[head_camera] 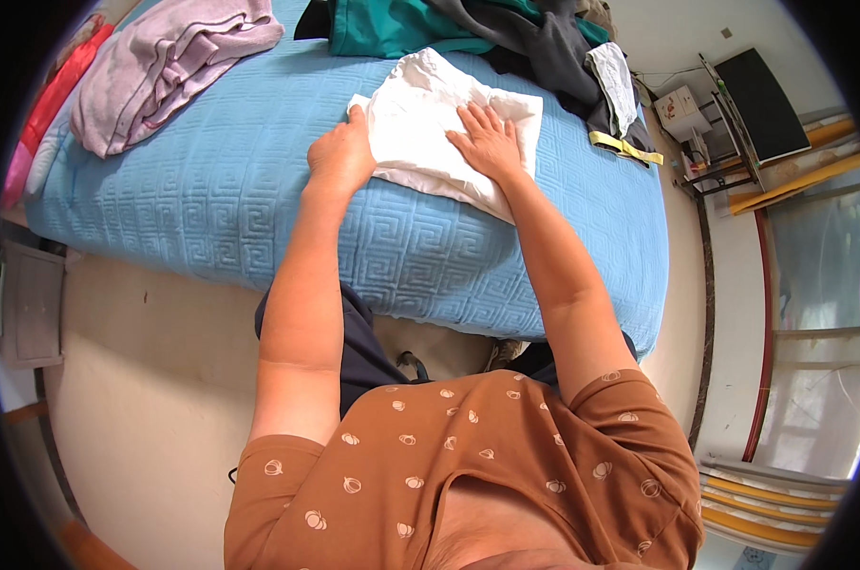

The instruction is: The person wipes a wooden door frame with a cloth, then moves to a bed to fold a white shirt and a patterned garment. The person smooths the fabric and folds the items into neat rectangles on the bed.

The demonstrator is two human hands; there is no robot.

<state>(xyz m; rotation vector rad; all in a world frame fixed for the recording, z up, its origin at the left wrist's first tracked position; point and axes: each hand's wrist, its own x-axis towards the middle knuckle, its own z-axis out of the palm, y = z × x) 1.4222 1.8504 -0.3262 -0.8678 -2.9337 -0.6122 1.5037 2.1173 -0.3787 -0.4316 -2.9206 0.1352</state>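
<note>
A white cloth garment [422, 121], folded into a rough rectangle with a wrinkled far corner, lies on the blue quilted bedspread [259, 206]. At its left edge my left hand [342, 158] has curled fingers and pinches the fabric, thumb on the far side. My right hand [488, 141] rests flat on the garment's right part, palm down with fingers spread. Whether the piece is a shirt or something else cannot be told from its folds.
A lilac towel-like blanket [166, 71] lies bunched at the bed's far left, beside red bedding [73, 64]. Green clothing [394, 28] and dark grey clothing [544, 50] are heaped at the far side. A small pale cloth [613, 85] and yellow band [626, 147] lie right.
</note>
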